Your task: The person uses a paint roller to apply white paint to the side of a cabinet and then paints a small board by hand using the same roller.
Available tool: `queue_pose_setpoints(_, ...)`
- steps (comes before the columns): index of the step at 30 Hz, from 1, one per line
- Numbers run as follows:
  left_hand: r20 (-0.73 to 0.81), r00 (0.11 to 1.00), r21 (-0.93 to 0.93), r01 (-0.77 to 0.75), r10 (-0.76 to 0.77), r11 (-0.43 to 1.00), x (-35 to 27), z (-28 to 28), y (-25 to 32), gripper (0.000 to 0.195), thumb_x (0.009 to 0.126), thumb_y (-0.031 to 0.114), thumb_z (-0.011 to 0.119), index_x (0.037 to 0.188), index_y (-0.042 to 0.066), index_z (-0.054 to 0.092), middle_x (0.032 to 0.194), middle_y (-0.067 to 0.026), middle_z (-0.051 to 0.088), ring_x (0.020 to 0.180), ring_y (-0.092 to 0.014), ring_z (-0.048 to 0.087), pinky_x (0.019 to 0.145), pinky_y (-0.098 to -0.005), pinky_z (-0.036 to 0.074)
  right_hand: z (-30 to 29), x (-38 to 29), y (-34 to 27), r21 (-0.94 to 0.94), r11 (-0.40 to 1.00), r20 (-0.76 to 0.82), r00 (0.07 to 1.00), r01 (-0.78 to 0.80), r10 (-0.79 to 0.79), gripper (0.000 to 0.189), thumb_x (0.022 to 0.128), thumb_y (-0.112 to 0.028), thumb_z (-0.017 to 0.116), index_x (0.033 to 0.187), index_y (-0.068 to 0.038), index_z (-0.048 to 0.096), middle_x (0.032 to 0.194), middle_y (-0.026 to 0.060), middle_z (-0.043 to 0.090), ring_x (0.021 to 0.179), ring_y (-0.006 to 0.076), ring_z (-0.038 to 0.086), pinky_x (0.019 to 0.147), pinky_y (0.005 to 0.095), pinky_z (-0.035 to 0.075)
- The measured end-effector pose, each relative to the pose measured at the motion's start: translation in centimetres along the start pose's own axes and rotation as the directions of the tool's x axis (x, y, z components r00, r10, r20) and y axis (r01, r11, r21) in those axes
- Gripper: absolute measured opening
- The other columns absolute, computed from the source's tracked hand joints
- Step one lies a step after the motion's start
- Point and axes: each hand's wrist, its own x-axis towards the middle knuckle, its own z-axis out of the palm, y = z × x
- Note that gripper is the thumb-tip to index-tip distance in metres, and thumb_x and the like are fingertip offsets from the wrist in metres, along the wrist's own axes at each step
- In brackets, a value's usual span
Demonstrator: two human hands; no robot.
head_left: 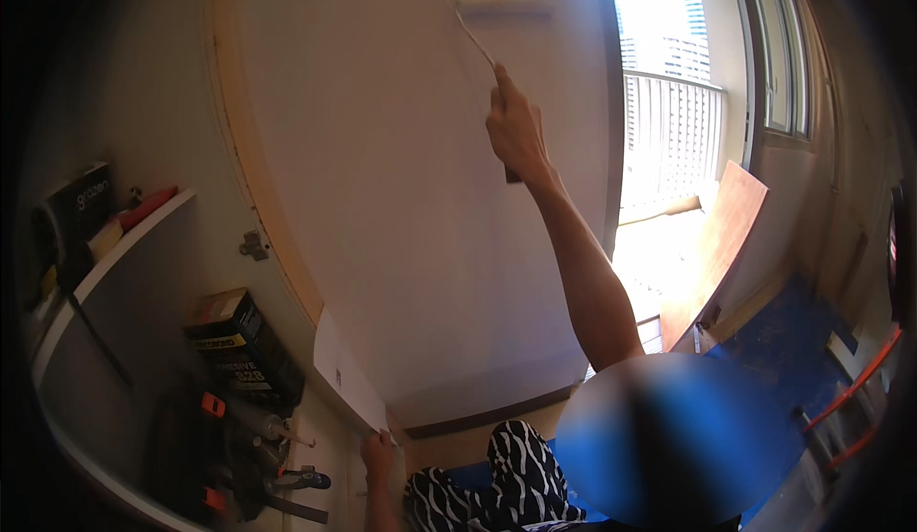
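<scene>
My right hand (514, 127) is closed around the handle of a paint roller (505, 7), arm stretched upward. The roller's blurred sleeve lies against the upper part of a large pale panel (423, 195), and its thin wire frame runs down to my fingers. Low down, my left hand (377, 453) grips the bottom end of a narrow white sheet (347, 378), which stands along the panel's lower left edge. The sheet bears a small dark mark. The fingertips of my left hand are partly hidden.
At left are a shelf (136, 238) with boxes, an adhesive box (247, 353) and a tool bag (186, 446) with several tools. A wooden board (720, 252) leans by the bright balcony opening. A blue floor covering (777, 338) and red-edged ladder (856, 389) are at right.
</scene>
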Motion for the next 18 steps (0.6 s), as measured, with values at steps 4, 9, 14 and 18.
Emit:
queue_pose_setpoints(4, 0.030, 0.998, 0.028, 0.057, -0.058, 0.998, -0.2, -0.7, 1.6, 0.042, 0.098, 0.025, 0.054, 0.074, -0.007, 0.066, 0.070, -0.0267, 0.063, 0.066, -0.045, 0.063, 0.066, -0.0519, 0.049, 0.3, -4.0, -3.8, 0.041, 0.994, 0.147, 0.985, -0.100, 0.093, 0.054, 0.101, -0.016, 0.043, 0.153, -0.004, 0.038, 0.075, 0.0194, 0.064, 0.062, 0.0282, 0.061, 0.063, 0.0412, 0.048)
queue_pose_setpoints(9, 0.066, 0.993, 0.005, 0.098, -0.098, 0.995, 0.2, -0.1, 2.3, 0.044, 0.098, 0.026, 0.054, 0.072, -0.007, 0.066, 0.070, -0.0266, 0.064, 0.068, -0.044, 0.065, 0.066, -0.0517, 0.050, 7.0, 4.4, -10.1, 0.144, 0.981, 0.076, 0.987, 0.126, -0.138, 0.054, 0.098, -0.013, 0.044, 0.150, 0.003, 0.038, 0.081, 0.0255, 0.066, 0.071, 0.0391, 0.065, 0.071, 0.0488, 0.049)
queue_pose_setpoints(14, -0.028, 0.997, 0.002, 0.076, -0.076, 0.997, 0.3, -0.4, 3.2, 0.044, 0.099, 0.027, 0.054, 0.072, -0.007, 0.067, 0.068, -0.0254, 0.064, 0.067, -0.043, 0.065, 0.066, -0.0507, 0.050, 10.3, 4.1, -10.3, 0.163, 0.968, 0.058, 0.977, 0.193, -0.204, 0.067, 0.087, -0.002, 0.050, 0.150, 0.009, 0.030, 0.074, 0.0261, 0.064, 0.069, 0.0417, 0.065, 0.068, 0.0506, 0.052)
queue_pose_setpoints(18, 0.040, 0.989, -0.010, 0.144, -0.144, 0.989, 0.0, -1.8, 2.2, 0.044, 0.099, 0.028, 0.055, 0.076, -0.008, 0.065, 0.071, -0.0280, 0.063, 0.071, -0.045, 0.064, 0.068, -0.0519, 0.049, 11.4, -0.5, -10.1, 0.177, 0.972, 0.093, 0.980, 0.155, -0.173, 0.058, 0.094, -0.007, 0.046, 0.149, 0.008, 0.033, 0.071, 0.0256, 0.063, 0.063, 0.0380, 0.066, 0.062, 0.0487, 0.052)
